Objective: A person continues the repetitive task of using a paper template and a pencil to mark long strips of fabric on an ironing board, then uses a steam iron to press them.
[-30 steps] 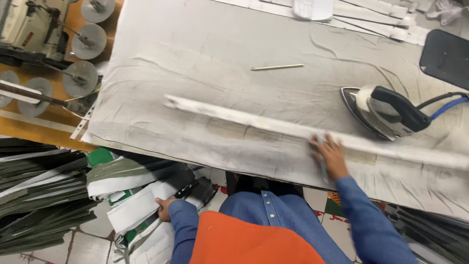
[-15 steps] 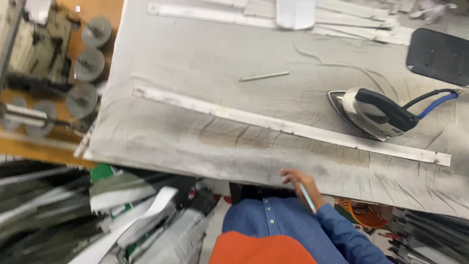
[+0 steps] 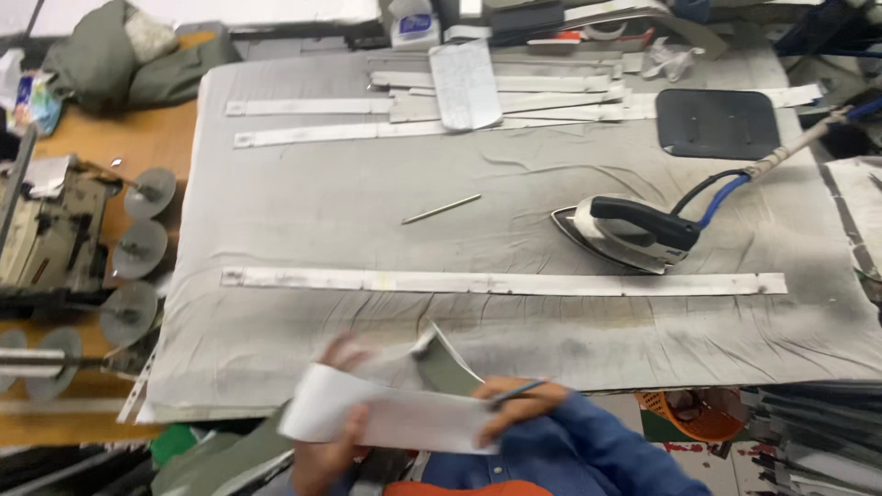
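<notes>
Both hands grip one white strip at the bottom centre of the frame, near the table's front edge. The left hand clamps its left end; the right hand clamps its right end and also pinches a thin pen-like rod. Above them, a long strip lies flat across the grey cover. The iron sits to the right, just above it. A thin stick lies at centre. More strips are stacked at the top.
</notes>
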